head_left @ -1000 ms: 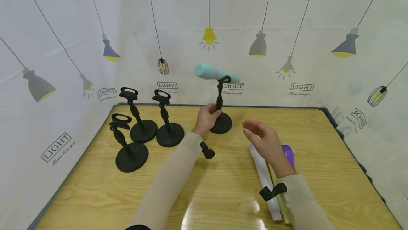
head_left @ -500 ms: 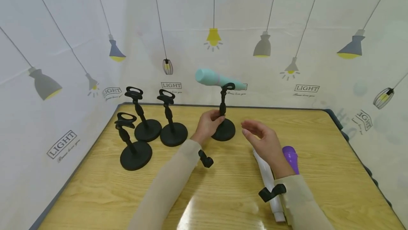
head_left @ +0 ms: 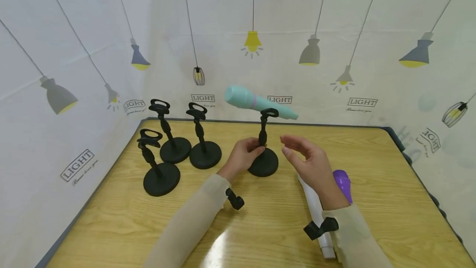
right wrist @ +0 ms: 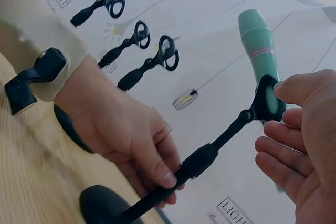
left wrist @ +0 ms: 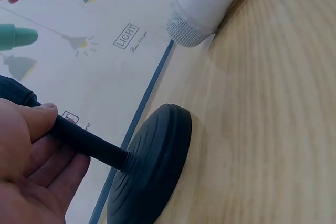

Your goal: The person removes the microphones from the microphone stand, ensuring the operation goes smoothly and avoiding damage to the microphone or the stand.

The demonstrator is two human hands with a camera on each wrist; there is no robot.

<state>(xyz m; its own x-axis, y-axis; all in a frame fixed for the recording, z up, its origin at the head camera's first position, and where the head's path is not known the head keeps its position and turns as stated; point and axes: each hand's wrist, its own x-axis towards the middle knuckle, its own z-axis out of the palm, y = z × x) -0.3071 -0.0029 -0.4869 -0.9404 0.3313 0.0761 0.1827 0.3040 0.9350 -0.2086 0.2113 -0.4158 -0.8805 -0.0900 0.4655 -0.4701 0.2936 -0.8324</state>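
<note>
A turquoise microphone (head_left: 241,98) lies slanted in the clip of a black microphone stand (head_left: 263,162), its thick head to the left. My left hand (head_left: 243,156) grips this stand's pole just above the round base; thumb and fingers wrap the pole (left wrist: 89,140) in the left wrist view. To the right of the stand, my right hand (head_left: 310,162) hovers with fingers loosely bent and nothing in them. The right wrist view shows that hand (right wrist: 310,135) beside the clip and microphone (right wrist: 257,40); whether it touches them I cannot tell.
Several black microphone stands with vacant clips, one of them a near stand (head_left: 161,179), are grouped at the left. A white microphone (head_left: 316,210) and a purple microphone (head_left: 343,183) lie under and beside my right forearm. A lamp-print backdrop (head_left: 223,53) encloses the wooden table (head_left: 122,226).
My left hand has drawn the stand with the turquoise microphone nearer over the table. The right hand has hardly moved. The head view has shifted slightly.
</note>
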